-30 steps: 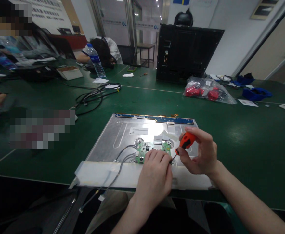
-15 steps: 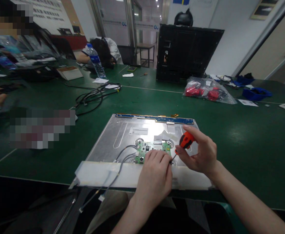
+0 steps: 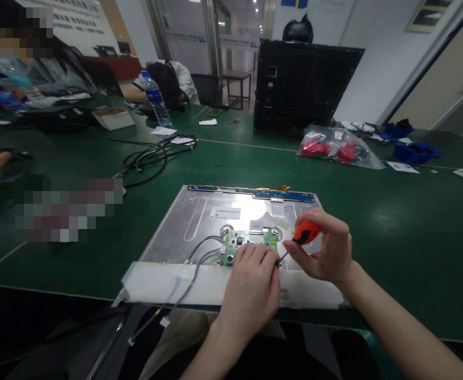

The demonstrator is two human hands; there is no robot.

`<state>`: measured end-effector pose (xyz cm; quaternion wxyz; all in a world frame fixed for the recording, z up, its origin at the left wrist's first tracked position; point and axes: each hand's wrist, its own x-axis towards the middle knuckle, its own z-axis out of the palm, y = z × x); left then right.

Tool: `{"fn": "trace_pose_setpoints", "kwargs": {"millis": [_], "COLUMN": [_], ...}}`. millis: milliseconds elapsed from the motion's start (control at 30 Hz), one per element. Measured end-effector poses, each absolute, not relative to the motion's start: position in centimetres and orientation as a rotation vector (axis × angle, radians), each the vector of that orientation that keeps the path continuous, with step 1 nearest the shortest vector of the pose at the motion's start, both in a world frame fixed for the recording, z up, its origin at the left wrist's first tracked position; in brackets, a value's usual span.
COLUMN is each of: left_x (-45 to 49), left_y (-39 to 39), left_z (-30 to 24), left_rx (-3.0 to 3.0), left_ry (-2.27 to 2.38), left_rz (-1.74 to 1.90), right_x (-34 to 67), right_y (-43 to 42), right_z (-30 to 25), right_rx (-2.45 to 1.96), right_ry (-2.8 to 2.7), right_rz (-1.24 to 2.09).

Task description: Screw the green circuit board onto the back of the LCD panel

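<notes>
Right hand [image 3: 328, 248] pinches the screwdriver [image 3: 306, 233], tip at the right corner of the green board [image 3: 235, 246] on the metal panel [image 3: 199, 221] at the near edge of the surface [image 3: 374, 221]; left hand [image 3: 253, 287] rests curled beside the tip, grip unclear, so I'd press straight down and turn slowly.

The screwdriver [image 3: 307, 232] has a bright orange handle with a black collar. The circuit board [image 3: 237, 244] is green, dotted with black chips and white connectors. The panel [image 3: 191, 221] under it is dull silver-grey, with a blue strip [image 3: 231, 190] along its twelve o'clock edge and a white band [image 3: 176, 282] along its six o'clock edge. Grey wires [image 3: 203, 253] trail toward seven o'clock. The counter [image 3: 393, 221] is dark green. At one o'clock a clear bag [image 3: 340, 148] shows red pieces; the casing [image 3: 302, 87] at twelve o'clock is black.
</notes>
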<state>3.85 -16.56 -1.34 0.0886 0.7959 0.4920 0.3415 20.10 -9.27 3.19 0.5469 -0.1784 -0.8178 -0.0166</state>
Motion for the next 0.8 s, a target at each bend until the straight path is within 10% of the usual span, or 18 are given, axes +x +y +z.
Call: {"fn": "trace_pose_setpoints", "kwargs": {"millis": [800], "left_x": [3.83], "left_y": [-16.59], "left_z": [-1.29], "left_rx": [2.347], "left_ry": [1.465], "left_rz": [0.995], "right_x": [20.17], "right_y": [-9.23], "right_z": [3.04], "right_rx": [-0.383], "right_ry": [-1.941], "right_rz": [-0.017]}}
